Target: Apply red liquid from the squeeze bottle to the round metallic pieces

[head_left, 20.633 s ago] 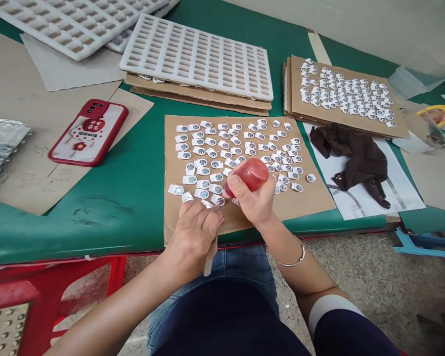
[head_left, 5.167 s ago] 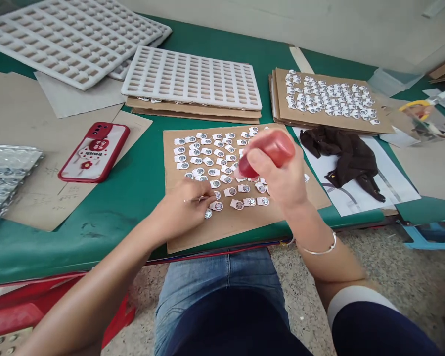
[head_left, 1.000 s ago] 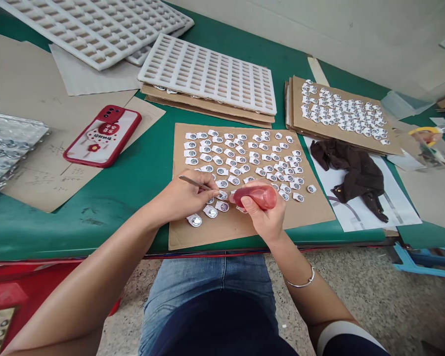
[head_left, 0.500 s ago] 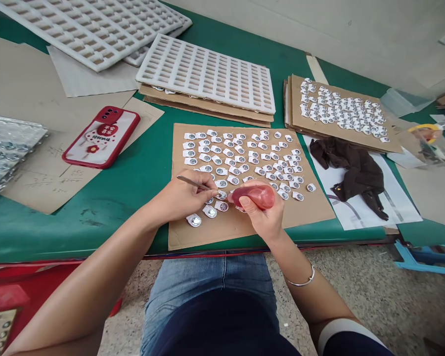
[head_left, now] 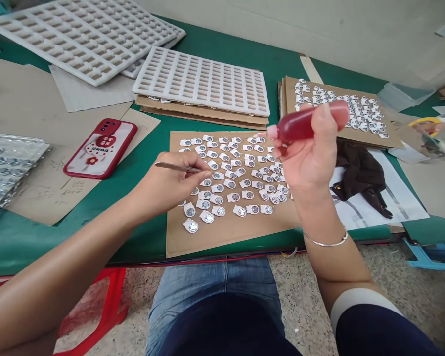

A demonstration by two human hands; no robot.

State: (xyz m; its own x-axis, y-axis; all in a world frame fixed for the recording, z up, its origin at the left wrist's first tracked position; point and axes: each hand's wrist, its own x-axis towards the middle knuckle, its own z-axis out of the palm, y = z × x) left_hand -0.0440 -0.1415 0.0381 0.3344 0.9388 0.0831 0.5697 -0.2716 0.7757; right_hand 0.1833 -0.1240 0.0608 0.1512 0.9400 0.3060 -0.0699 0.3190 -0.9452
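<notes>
My left hand point(head_left: 174, 183) pinches thin metal tweezers point(head_left: 170, 166) over the left part of a cardboard sheet point(head_left: 215, 240). Rows of small round silver pieces with white tabs point(head_left: 206, 217) lie on that sheet; my left fingers hide a few. Raised above the sheet's right side, my right hand point(head_left: 311, 158) is wrapped round a red squeeze bottle point(head_left: 298, 124). The bottle lies nearly level, its pink tip pointing left and apart from the pieces. My right hand and forearm cover the right edge of the rows.
White slotted trays point(head_left: 203, 84) sit at the back, one on stacked cardboard. A red-cased phone point(head_left: 100, 148) and a clear tray of silver discs point(head_left: 11, 168) are on the left. At right are another loaded cardboard sheet point(head_left: 359, 136), dark cloth point(head_left: 367, 173) and yellow tape point(head_left: 426, 121).
My right hand has lifted the bottle up and to the right, away from the pieces, and levelled it. My left hand with the tweezers has moved up and left.
</notes>
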